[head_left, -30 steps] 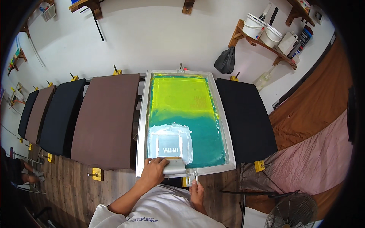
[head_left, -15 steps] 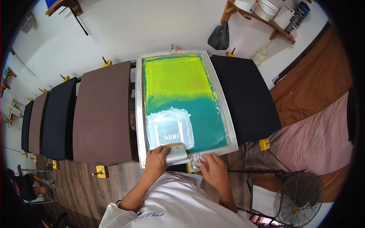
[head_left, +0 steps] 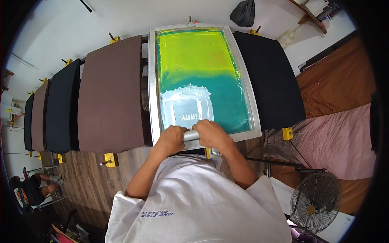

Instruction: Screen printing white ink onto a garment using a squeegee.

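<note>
Both hands grip one squeegee [head_left: 192, 135], a pale grey bar lying crosswise at the near end of the printing screen [head_left: 201, 79]. The left hand [head_left: 172, 139] is closed over the bar's left part; the right hand [head_left: 210, 134] is closed over its right part, the two set close together, probably so that pressure falls evenly across the blade. The screen's metal frame [head_left: 152, 93] lies flat on the row of boards. Its mesh is yellow-green at the far end and teal nearer the person. A whitish rectangular patch with a dark square design panel [head_left: 186, 111] sits just beyond the hands. To the left lies a brown board [head_left: 111, 95], then darker boards; to the right, a black board [head_left: 269, 79]. Yellow clamps [head_left: 110, 159] mark the near edges of the boards. A floor fan [head_left: 315, 202] stands lower right. A dark bag [head_left: 243, 12] hangs on the far wall.
</note>
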A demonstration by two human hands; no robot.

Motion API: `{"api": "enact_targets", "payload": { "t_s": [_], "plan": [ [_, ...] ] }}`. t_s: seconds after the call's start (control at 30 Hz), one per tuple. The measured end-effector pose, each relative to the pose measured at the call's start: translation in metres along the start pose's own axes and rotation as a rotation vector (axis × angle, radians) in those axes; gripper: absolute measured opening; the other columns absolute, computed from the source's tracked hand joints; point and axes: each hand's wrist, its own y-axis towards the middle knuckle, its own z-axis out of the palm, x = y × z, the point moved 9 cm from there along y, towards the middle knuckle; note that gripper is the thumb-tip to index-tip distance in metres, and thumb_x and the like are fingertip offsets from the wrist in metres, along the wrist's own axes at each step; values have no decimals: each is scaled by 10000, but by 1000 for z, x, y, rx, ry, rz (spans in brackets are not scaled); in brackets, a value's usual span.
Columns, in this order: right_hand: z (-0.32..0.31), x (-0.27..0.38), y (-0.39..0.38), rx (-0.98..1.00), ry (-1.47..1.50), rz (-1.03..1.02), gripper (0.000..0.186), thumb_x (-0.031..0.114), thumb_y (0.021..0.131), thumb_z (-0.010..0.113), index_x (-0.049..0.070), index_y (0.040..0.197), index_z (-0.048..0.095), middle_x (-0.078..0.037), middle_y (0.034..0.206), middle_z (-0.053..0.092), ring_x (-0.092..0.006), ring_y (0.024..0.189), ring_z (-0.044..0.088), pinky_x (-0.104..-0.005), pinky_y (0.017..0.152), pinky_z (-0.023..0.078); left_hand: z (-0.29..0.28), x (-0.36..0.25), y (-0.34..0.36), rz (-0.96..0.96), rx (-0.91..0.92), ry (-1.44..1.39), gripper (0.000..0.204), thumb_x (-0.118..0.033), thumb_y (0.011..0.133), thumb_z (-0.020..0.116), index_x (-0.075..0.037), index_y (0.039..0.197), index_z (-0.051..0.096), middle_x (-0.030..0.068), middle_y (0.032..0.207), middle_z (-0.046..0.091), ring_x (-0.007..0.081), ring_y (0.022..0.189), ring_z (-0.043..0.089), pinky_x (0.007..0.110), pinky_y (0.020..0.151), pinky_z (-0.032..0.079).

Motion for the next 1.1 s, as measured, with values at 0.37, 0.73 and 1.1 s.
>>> {"api": "enact_targets", "payload": {
  "t_s": [0.37, 0.73, 1.1],
  "plan": [
    [-17, -19, 32, -192, -78, -2, 368, -52, 673, 639, 34, 1027, 585, -169, 1049, 580, -387, 971, 587, -463, 808, 510, -21, 12, 28, 88, -356, -36, 515, 127, 656, 590, -29, 1140, 674, 204, 1095, 672, 386, 968, 656, 422, 859, 538],
    [-27, 2, 8, -209, -60, -14, 394, -69, 689, 608, 39, 1067, 629, -161, 1013, 602, -378, 965, 606, -484, 823, 492, -36, -16, 5, 99, -328, 115, 389, 27, 712, 629, -81, 1078, 702, 156, 932, 703, 324, 882, 675, 441, 880, 482],
    [16, 10, -36, -192, -106, 46, 516, -63, 648, 651, 42, 1144, 555, -139, 1140, 540, -341, 1082, 552, -459, 860, 459, 19, -12, -36, 133, -363, 66, 539, 24, 707, 646, -60, 1238, 612, 170, 1257, 608, 310, 1163, 584, 453, 1003, 408]
  ]
}}
